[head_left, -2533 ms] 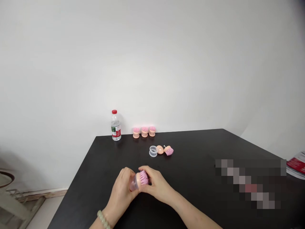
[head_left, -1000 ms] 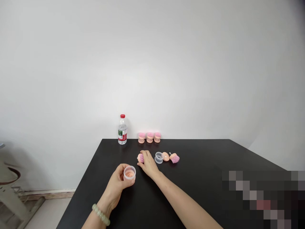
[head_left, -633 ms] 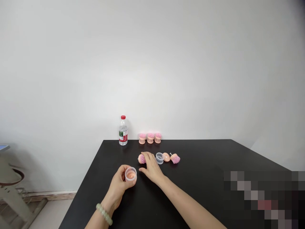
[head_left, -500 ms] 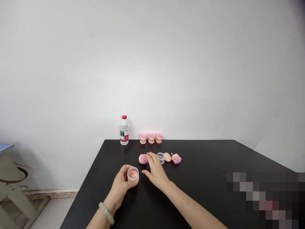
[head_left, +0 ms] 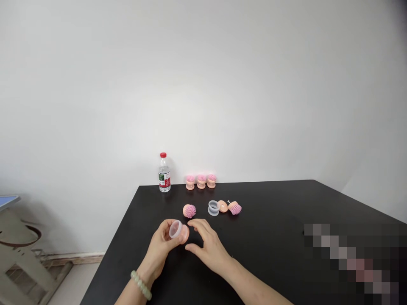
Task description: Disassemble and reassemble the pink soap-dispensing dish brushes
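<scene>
My left hand [head_left: 162,240] grips a translucent ring-shaped cup with a peach base [head_left: 179,231], tilted with its rim toward the upper left. Close by on the right, my right hand [head_left: 208,245] has its thumb and fingers apart, near the peach base and holding nothing. A pink-bristled brush head [head_left: 190,211] lies on its side just beyond both hands. Farther right lie a clear flanged ring [head_left: 213,208], a peach disc [head_left: 223,206] with a hole in its middle, and a second pink brush head [head_left: 234,207] with a thin stem.
Three whole pink brushes [head_left: 201,181] stand in a row against the wall on the black table [head_left: 270,237]. A water bottle [head_left: 164,176] with a red cap is left of them. At the far left stands a stool-like piece of furniture [head_left: 19,250]. A pixelated patch covers the lower right.
My right hand has drawn back from the brush head toward the left hand. The cup in my left hand has tipped, turning its base to the right.
</scene>
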Demonstrator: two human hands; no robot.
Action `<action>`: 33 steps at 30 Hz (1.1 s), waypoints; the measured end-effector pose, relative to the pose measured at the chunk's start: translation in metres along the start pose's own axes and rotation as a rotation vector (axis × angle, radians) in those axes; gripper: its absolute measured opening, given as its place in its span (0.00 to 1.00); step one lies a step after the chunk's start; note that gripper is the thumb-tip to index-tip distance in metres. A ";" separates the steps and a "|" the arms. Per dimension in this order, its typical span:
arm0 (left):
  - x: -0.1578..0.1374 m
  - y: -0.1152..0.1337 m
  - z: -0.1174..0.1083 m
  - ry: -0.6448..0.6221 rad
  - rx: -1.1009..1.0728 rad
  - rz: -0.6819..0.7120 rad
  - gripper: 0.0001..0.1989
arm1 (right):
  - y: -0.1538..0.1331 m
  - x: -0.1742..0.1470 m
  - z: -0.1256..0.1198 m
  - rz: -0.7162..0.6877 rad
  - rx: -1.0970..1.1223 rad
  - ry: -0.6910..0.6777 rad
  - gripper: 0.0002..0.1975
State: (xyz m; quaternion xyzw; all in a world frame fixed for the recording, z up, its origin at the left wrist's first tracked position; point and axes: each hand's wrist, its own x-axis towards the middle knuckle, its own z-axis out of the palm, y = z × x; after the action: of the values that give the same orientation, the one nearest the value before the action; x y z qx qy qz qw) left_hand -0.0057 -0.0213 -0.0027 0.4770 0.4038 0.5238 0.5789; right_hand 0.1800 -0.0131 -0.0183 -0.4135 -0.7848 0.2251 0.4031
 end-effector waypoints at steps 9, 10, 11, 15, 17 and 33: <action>-0.004 -0.003 0.004 -0.120 0.004 0.027 0.28 | -0.004 0.001 0.001 0.152 0.123 -0.046 0.24; -0.004 -0.003 0.004 -0.125 0.010 0.028 0.27 | -0.004 0.001 0.001 0.156 0.145 -0.046 0.24; -0.003 -0.003 0.004 -0.130 0.022 0.032 0.25 | -0.004 0.002 0.001 0.156 0.163 -0.048 0.24; -0.001 -0.005 0.004 -0.107 0.128 0.057 0.18 | -0.004 0.003 0.000 0.139 0.149 -0.039 0.22; 0.001 -0.006 0.003 -0.081 0.218 0.063 0.18 | -0.004 0.004 -0.001 0.139 0.133 -0.028 0.22; 0.002 -0.006 0.000 -0.022 0.424 0.098 0.13 | -0.007 -0.001 0.000 0.054 0.057 -0.012 0.22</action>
State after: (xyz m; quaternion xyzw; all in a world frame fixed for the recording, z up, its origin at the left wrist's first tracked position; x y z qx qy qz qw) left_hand -0.0043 -0.0192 -0.0085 0.6128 0.4749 0.4496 0.4437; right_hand 0.1773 -0.0176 -0.0137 -0.4215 -0.7689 0.2609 0.4038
